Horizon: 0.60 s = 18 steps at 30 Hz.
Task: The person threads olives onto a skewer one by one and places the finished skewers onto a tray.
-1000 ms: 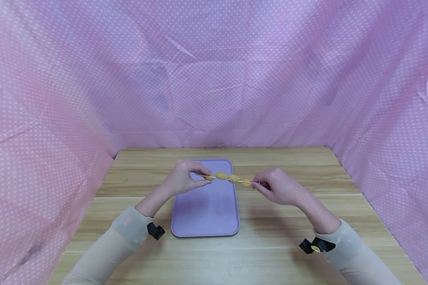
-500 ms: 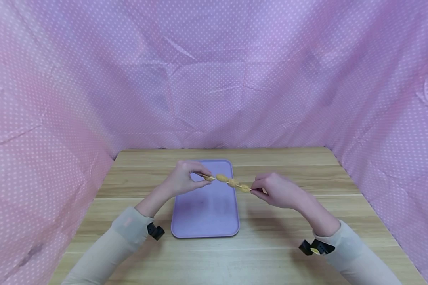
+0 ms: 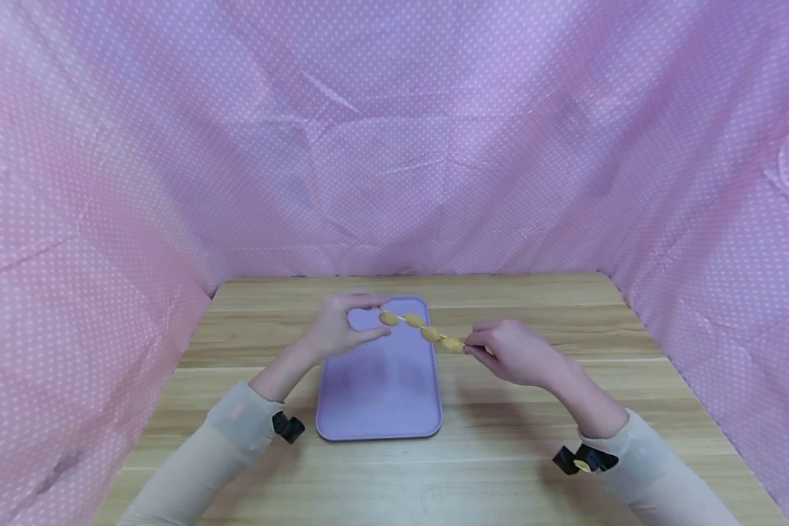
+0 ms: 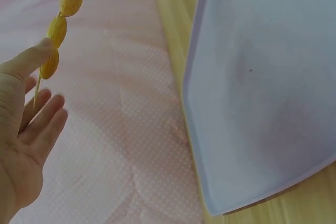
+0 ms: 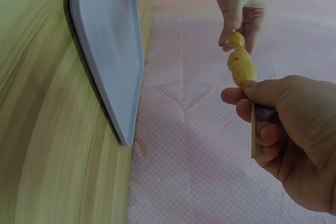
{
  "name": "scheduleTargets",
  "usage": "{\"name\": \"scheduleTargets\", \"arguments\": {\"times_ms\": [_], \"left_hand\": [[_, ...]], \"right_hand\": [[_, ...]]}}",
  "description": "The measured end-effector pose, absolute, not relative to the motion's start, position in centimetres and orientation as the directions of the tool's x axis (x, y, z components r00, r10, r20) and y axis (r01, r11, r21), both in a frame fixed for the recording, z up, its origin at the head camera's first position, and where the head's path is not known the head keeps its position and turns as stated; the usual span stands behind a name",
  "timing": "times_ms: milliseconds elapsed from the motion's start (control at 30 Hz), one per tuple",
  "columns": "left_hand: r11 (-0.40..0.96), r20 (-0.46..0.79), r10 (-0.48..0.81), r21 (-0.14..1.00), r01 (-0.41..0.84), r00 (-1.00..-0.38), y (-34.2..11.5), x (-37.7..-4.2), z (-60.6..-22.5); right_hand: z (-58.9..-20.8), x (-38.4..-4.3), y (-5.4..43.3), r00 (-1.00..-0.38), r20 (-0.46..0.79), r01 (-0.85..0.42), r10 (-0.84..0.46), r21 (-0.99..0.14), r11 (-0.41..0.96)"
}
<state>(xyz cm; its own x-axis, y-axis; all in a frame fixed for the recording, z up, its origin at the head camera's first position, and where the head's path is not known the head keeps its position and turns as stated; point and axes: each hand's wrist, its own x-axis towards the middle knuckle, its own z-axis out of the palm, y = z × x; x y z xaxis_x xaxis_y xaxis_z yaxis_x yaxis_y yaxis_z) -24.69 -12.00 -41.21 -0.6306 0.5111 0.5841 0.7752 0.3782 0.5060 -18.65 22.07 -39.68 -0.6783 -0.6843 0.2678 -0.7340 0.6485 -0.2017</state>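
Note:
A thin skewer of several yellow, rough oval pieces point(image 3: 430, 334) spans the space between my hands in the head view, raised above the lavender tray point(image 3: 381, 409). My right hand point(image 3: 514, 354) pinches its stick end between thumb and fingers. In the right wrist view the bare stick point(image 5: 253, 135) runs down past those fingers. Around the far end piece point(image 3: 389, 318), my left hand point(image 3: 335, 327) has thumb and fingers spread apart. The left wrist view has the left thumb point(image 4: 34, 59) overlapping that piece; whether it touches cannot be told. The pointed tip stands before the straight fingers.
The tray lies flat on a wood-grain table point(image 3: 532, 296). Pink dotted cloth point(image 3: 394, 183) hangs at the back and both sides. Each sleeved wrist wears a black camera, one on the left point(image 3: 288, 427) and one on the right point(image 3: 581, 460).
The left fingers have spread away from the end piece they pinched before. The skewer's left end has risen slightly. The right hand is a little lower than a second ago and still pinches the stick.

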Motion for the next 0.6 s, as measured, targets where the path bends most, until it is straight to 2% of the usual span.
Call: {"name": "scheduleTargets", "arguments": {"times_ms": [167, 267, 367, 467, 600], "left_hand": [[0.404, 0.649, 0.324, 0.563, 0.721, -0.688, -13.2, -24.9, -40.5], [0.441, 0.614, 0.263, 0.61, 0.659, -0.744, -14.3, -25.0, -40.4], [0.515, 0.494, 0.258, 0.656, 0.551, -0.83, -15.6, -25.1, -41.0], [0.606, 0.334, 0.265, 0.672, 0.425, -0.905, -17.1, -25.1, -42.5], [0.702, 0.137, 0.264, 0.651, 0.288, -0.955, -18.8, -25.2, -45.1]], "right_hand": [[-40.8, -19.0, 22.5, -0.693, 0.334, -0.719, -0.639, -0.266, 0.642], [-42.0, -19.3, 22.5, -0.721, 0.359, -0.692, -0.593, -0.339, 0.637], [-43.5, -19.5, 22.0, -0.784, 0.329, -0.619, -0.526, -0.457, 0.638], [-45.0, -19.4, 21.0, -0.852, 0.248, -0.51, -0.461, -0.589, 0.627], [-46.7, -19.3, 19.4, -0.914, 0.143, -0.356, -0.381, -0.735, 0.577]]}}
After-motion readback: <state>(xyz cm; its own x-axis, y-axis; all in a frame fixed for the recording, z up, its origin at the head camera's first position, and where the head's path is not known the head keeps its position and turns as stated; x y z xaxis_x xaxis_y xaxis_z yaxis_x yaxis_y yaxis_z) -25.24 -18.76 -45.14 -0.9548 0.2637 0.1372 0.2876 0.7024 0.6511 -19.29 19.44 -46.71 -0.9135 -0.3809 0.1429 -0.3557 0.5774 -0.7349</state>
